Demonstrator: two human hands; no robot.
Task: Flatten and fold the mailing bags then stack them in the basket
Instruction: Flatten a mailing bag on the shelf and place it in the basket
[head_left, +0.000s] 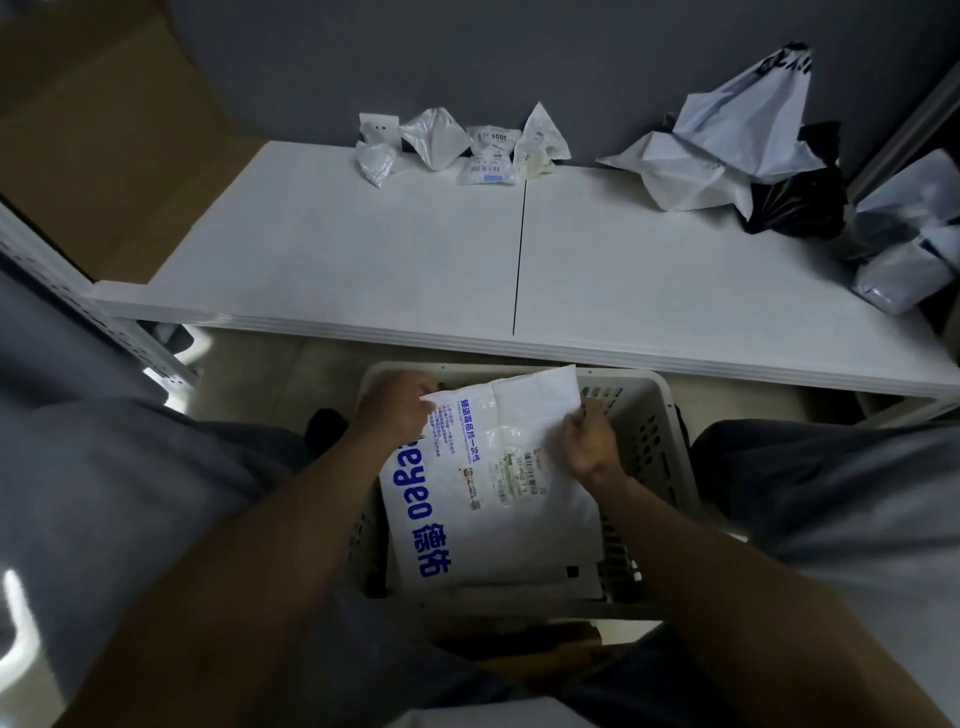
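A seated person lowers a folded white mailing bag (483, 509), printed with blue lettering and carrying shipping labels, into a pale slotted basket (660, 415) standing on the floor between the knees. The bag lies nearly flat inside the basket and covers most of its opening, with its far edge raised slightly above the basket's far rim. The left hand (400, 410) grips the bag's far-left corner, its fingers curled round the plastic and partly hidden behind it. The right hand (589, 441) pinches the bag's far-right edge between thumb and bent fingers. Edges of other flat bags (571, 574) show under the top one at the basket's near end. Beyond the basket's far rim stands a white table (623, 270). On the table's far side from the basket lies a cluster of small crumpled bags (457, 143) against the grey wall. Right of that cluster, farther from the basket, a large crumpled white bag (727, 150) sits touching a black bag (800, 202). Grey packets (904, 260) lie at the table's right end, well apart from the basket.
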